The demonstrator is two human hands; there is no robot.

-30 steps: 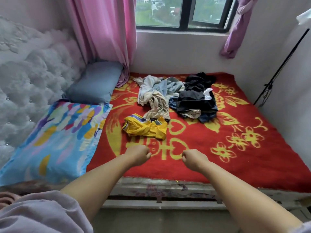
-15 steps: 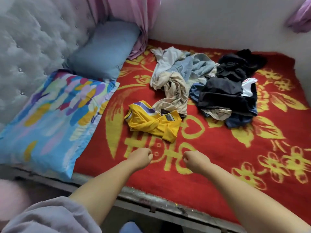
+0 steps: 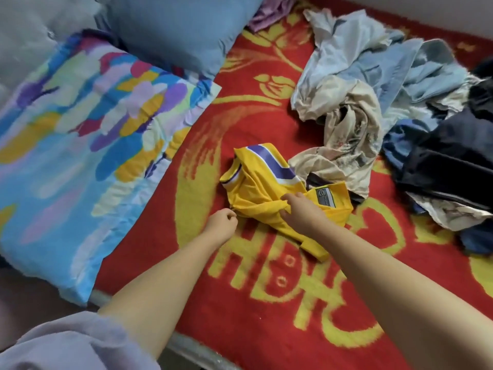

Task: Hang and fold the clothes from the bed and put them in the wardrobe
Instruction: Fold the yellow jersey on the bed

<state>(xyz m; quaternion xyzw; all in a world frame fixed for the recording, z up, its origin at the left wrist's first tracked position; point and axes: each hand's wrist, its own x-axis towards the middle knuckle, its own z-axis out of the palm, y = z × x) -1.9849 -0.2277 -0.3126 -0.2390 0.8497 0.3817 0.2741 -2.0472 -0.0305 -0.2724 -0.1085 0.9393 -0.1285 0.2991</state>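
A crumpled yellow jersey with a purple stripe [image 3: 264, 182] lies on the red and yellow bed cover [image 3: 240, 276]. My right hand [image 3: 301, 212] pinches a fold of the jersey's near side. My left hand [image 3: 222, 221] is curled in a loose fist just left of the jersey's edge; whether it holds cloth I cannot tell. Behind the jersey lies a beige garment [image 3: 349, 145], with light blue clothes [image 3: 373, 60] further back and dark navy clothes [image 3: 448, 158] at the right.
A multicoloured pillow [image 3: 88, 145] lies at the left of the bed, with a plain blue pillow [image 3: 173, 30] behind it. A padded grey headboard [image 3: 24, 30] is at the far left. The bed's near edge [image 3: 192, 345] is below my arms.
I have leaned in over the bed. Both hands moved forward from empty fists near the bed's edge to the yellow jersey, and my right hand has taken hold of it.
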